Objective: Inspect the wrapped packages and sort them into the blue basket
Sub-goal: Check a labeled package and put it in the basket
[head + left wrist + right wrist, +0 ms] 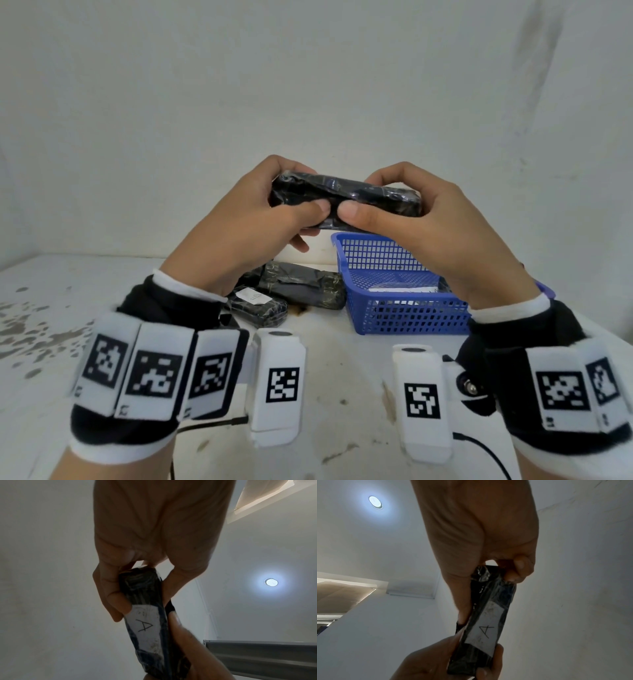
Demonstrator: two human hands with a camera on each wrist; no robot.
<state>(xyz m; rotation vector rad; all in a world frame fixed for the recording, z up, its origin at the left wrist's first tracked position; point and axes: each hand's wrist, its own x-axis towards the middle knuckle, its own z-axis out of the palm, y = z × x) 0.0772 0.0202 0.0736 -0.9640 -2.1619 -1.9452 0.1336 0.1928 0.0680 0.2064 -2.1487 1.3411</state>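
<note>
Package (346,198) gripped at both ends, left hand (239,233) and right hand (421,236), above blue basket (404,315). Underside label (145,627) reads "A", probably.

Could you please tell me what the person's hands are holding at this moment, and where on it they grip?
Both hands, left hand and right hand, hold one black wrapped package aloft, each gripping one end.
</note>
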